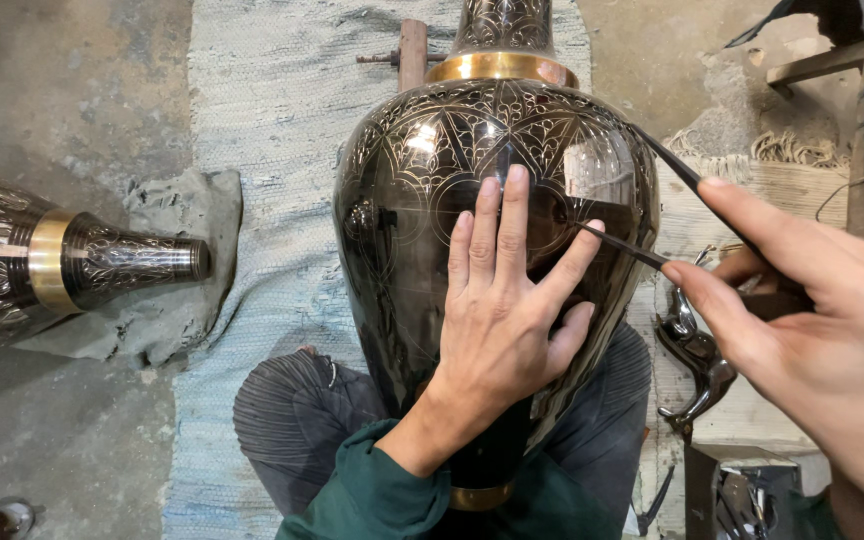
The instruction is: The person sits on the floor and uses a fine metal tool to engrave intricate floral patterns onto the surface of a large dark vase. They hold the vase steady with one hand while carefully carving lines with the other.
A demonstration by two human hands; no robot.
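A large black metal vase (422,180) with fine engraved patterns and a brass collar lies across my lap, neck pointing away. My left hand (502,320) rests flat on its belly, fingers spread, steadying it. My right hand (812,320) grips a pair of thin dark compass-like dividers (652,200); one point touches the vase surface beside my left index finger, while the other leg reaches up to the vase's right shoulder.
A second engraved vase (52,265) lies on its side at the left, neck on a grey cloth. A pale woven mat (272,150) covers the floor. Metal handle-shaped pieces (692,350) and tools sit at the right, near a wooden block.
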